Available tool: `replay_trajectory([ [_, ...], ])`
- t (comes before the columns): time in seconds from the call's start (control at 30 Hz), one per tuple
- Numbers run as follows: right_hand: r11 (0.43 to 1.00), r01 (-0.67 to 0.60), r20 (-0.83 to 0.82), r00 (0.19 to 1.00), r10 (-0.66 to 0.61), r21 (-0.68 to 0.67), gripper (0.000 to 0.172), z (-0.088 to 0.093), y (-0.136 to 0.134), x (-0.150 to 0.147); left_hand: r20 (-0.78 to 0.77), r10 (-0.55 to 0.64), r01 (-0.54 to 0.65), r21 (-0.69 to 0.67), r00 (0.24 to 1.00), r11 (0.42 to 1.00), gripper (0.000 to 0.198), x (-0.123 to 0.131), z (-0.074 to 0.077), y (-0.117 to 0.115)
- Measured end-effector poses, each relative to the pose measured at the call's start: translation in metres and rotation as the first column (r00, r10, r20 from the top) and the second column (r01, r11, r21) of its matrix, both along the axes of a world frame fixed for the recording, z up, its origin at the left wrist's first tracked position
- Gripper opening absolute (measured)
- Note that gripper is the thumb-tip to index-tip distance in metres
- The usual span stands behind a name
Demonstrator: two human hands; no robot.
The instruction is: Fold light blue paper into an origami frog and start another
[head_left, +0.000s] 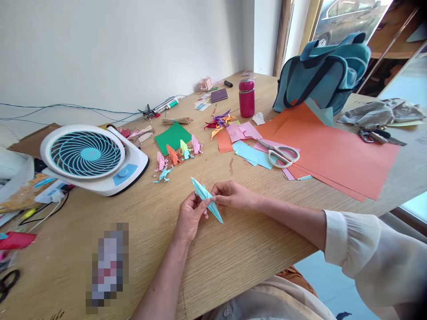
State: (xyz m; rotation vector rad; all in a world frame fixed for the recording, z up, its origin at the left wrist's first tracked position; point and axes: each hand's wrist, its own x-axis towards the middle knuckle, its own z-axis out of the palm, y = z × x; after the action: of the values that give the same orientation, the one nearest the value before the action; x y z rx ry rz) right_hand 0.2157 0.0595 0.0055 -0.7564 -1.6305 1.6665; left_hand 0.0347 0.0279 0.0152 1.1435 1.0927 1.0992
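A light-blue folded paper (202, 190), long and pointed at both ends, is held above the wooden table between my two hands. My left hand (191, 218) pinches its lower side, thumb on top. From the right, my right hand (230, 194) grips the middle of the paper with thumb and fingertips. Beyond the hands stands a row of small folded paper figures (173, 154) in pink, orange, yellow-green and blue. One light-blue figure (163, 174) lies nearer to me.
Scissors (283, 155) rest on paper strips beside large orange sheets (340, 151) at right. A white fan (96, 155) stands at left. Farther back are a green paper square (171, 137), a magenta bottle (247, 98) and a teal bag (313, 80). A blurred-out object (108, 266) lies front left.
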Motion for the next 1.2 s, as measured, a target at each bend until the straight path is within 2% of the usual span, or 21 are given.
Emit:
replay_trajectory([
  [0.1,0.998,-0.019,-0.049,0.999,0.016,-0.06,0.043,-0.003,0.003,0.0,-0.015,-0.039,0.038,-0.026,0.999,0.999,0.032,-0.002,0.0,0.001],
  [0.2,0.999,0.006,-0.031,0.999,-0.008,-0.054,0.041,-0.006,0.004,-0.001,-0.059,-0.043,0.041,-0.044,0.997,0.998,0.032,-0.002,-0.003,0.0],
  [0.27,0.998,0.053,0.061,0.997,-0.055,0.038,0.032,-0.006,0.002,-0.001,-0.089,-0.022,0.017,-0.046,0.996,0.999,0.033,0.0,-0.004,-0.001],
  [0.37,0.966,0.135,0.226,0.956,-0.185,0.218,0.013,-0.002,-0.004,-0.001,-0.12,0.019,-0.021,-0.022,0.993,1.0,0.035,0.006,-0.004,-0.004],
  [0.5,0.939,0.201,0.279,0.919,-0.279,0.28,0.003,0.007,-0.009,0.0,-0.101,0.044,-0.047,-0.03,0.994,0.998,0.038,0.01,-0.001,-0.006],
  [0.63,0.926,0.224,0.28,0.908,-0.312,0.305,0.003,0.012,-0.01,0.0,-0.072,0.008,-0.014,-0.08,0.997,0.997,0.038,0.006,0.0,-0.005],
  [0.83,0.891,0.257,0.24,0.901,-0.361,0.374,0.01,0.011,-0.014,-0.002,-0.103,0.064,-0.068,-0.032,0.993,0.997,0.036,0.004,-0.003,-0.003],
  [0.97,0.879,0.266,0.206,0.907,-0.367,0.395,0.011,0.01,-0.016,-0.003,-0.122,0.053,-0.056,-0.028,0.991,0.998,0.037,0.004,-0.005,-0.003],
  [1.2,0.877,0.271,0.146,0.925,-0.352,0.397,0.01,0.007,-0.016,-0.004,-0.236,0.039,-0.013,0.109,0.971,0.994,0.032,0.0,-0.009,-0.003],
])
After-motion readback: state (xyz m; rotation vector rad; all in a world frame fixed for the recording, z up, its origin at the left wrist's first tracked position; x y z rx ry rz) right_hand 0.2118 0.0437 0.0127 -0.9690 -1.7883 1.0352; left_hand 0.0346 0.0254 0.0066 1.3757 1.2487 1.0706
